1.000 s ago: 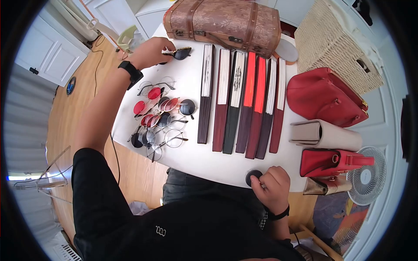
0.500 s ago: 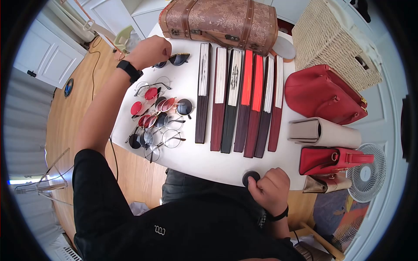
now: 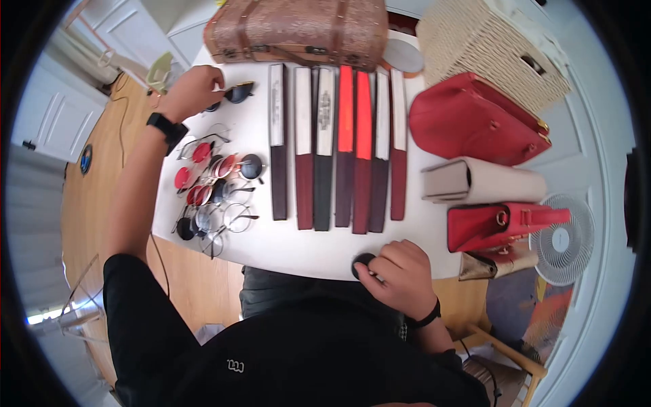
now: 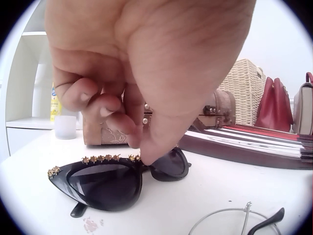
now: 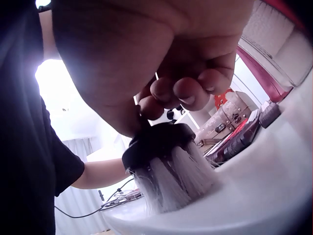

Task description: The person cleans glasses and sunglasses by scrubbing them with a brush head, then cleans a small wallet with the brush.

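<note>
In the head view my left hand [image 3: 193, 95] is at the far left of the white table, on black sunglasses [image 3: 239, 91]. The left wrist view shows its thumb and forefinger pinching these cat-eye sunglasses [image 4: 105, 188] at the bridge; gold ornaments line their upper rim. The other fingers are curled. Near the front edge, my right hand [image 3: 400, 275] grips a round black brush [image 3: 363, 264]. From the right wrist, the brush [image 5: 159, 142] shows white bristles pointing down against the tabletop. Several round-lensed glasses [image 3: 237, 217], some tinted red or black, lie bunched nearer me on the left.
Several folding fans [image 3: 304, 190] stand in a row mid-table. A brown suitcase [image 3: 295, 34] is behind them. On the right are a woven basket [image 3: 468, 54], a red handbag [image 3: 468, 122], a beige bag [image 3: 502, 182], a smaller red bag [image 3: 475, 227] and a white electric fan [image 3: 561, 241].
The head view has swung, so everything sits further left in it. My left hand stays at the sunglasses, whose second lens came into sight beneath it. My right hand keeps hold of the brush.
</note>
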Demonstrator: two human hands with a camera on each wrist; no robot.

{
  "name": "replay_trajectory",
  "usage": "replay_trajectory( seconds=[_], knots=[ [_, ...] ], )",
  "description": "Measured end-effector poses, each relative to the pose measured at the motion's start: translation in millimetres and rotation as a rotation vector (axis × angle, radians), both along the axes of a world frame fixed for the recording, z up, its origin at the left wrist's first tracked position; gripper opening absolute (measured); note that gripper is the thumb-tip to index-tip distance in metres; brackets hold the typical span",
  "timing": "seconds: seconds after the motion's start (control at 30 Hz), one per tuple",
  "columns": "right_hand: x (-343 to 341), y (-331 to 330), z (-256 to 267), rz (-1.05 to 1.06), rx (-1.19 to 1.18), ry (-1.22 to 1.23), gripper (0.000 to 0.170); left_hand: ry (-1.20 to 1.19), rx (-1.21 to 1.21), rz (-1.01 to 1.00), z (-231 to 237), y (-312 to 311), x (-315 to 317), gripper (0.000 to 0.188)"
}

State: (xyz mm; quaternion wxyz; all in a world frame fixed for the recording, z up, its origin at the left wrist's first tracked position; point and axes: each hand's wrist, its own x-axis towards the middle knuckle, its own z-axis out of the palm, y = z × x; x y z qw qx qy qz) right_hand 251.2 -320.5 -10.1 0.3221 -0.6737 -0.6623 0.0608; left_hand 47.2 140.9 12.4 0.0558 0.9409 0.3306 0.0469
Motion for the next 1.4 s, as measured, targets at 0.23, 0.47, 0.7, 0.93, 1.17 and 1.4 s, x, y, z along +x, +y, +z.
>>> replay_trajectory(
  seconds=[0.23, 0.47, 0.7, 0.93, 1.17, 1.4],
  knots=[
    [10.7, 4.6, 13.7, 0.171, -0.071, -0.101, 0.015, -0.093, -0.006, -0.161, 59.7, -117.7, 6.1, 0.038],
    [5.9, 7.2, 4.7, 0.168, -0.021, 0.054, 0.011, 0.131, -0.167, -0.431, 72.7, -275.6, 13.7, 0.058],
    [-4.4, 7.4, 8.2, 0.037, 0.044, 0.256, 0.023, -0.399, -0.585, -0.391, 27.2, -345.5, 34.3, 0.11],
    [-13.9, -6.1, -9.5, 0.144, 0.032, 0.222, 0.023, -0.546, -0.696, -0.239, 5.2, -325.9, -18.2, 0.076],
    [-23.4, -1.5, -17.7, -0.019, 0.106, 0.216, 0.028, -0.366, -0.002, 0.42, 19.5, -279.1, -81.4, 0.126],
    [-21.5, 2.6, -31.0, -0.005, 0.098, 0.251, 0.031, -0.049, -0.172, 0.612, -8.5, -262.9, -110.9, 0.149]
  ],
)
